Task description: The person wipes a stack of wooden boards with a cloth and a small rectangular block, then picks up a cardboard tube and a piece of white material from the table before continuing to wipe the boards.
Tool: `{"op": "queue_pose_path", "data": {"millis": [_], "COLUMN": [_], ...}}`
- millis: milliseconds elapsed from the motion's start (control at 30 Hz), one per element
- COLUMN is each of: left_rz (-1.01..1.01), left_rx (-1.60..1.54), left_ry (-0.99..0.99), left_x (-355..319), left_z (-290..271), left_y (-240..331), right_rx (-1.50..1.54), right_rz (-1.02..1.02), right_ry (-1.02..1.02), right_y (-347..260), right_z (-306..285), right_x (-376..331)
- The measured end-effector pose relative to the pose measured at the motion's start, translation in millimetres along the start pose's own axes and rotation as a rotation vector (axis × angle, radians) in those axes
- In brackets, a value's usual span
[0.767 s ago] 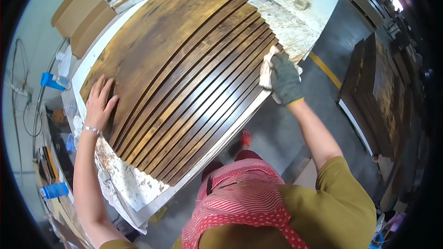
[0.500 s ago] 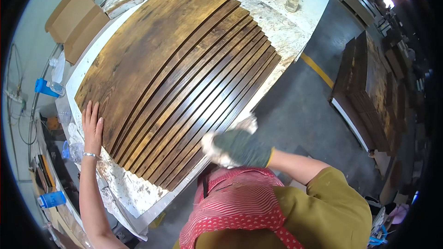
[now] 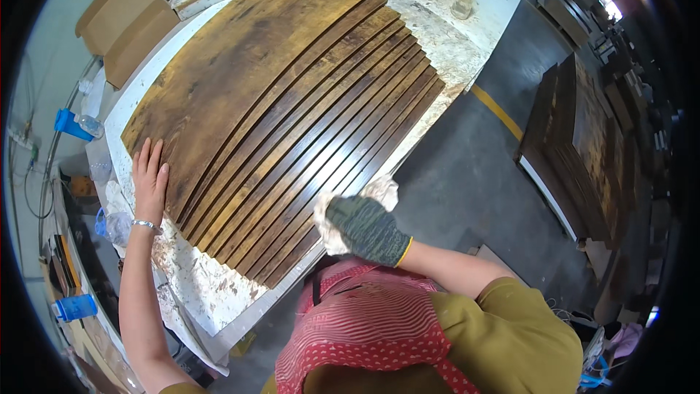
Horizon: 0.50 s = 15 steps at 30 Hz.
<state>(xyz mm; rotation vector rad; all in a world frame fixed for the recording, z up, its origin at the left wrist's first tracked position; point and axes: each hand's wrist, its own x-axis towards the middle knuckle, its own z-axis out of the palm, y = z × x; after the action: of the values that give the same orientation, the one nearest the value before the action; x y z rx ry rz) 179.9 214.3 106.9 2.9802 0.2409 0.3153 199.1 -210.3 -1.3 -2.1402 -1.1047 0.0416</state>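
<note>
Wood slats (image 3: 306, 109): dark stain, slight sheen, visible grain. Rag (image 3: 332, 230): pale soft cloth. Right hand (image 3: 364, 230): knit fabric glove. Worktop (image 3: 193, 284): white, rough, blotchy w/ stain.

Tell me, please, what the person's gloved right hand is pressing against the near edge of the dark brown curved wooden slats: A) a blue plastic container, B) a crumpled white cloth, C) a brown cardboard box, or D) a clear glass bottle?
B: the right hand, in a dark green glove, grips a crumpled white cloth at the edge of the dark brown curved wooden slats.
</note>
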Motion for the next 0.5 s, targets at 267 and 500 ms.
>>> {"op": "queue_pose_path", "data": {"millis": [267,500], "left_rz": [0.106,0.046], "left_rx": [-0.072,-0.087], "left_ry": [0.105,0.129], "left_x": [6,3], "left_z": [7,11], "left_y": [0,-1], "right_rx": [-0.441,-0.131], "right_rz": [0.201,0.14], "right_ry": [0.393,-0.005], "right_y": [67,-78], "right_z": [-81,38], "right_x": [16,6]}}
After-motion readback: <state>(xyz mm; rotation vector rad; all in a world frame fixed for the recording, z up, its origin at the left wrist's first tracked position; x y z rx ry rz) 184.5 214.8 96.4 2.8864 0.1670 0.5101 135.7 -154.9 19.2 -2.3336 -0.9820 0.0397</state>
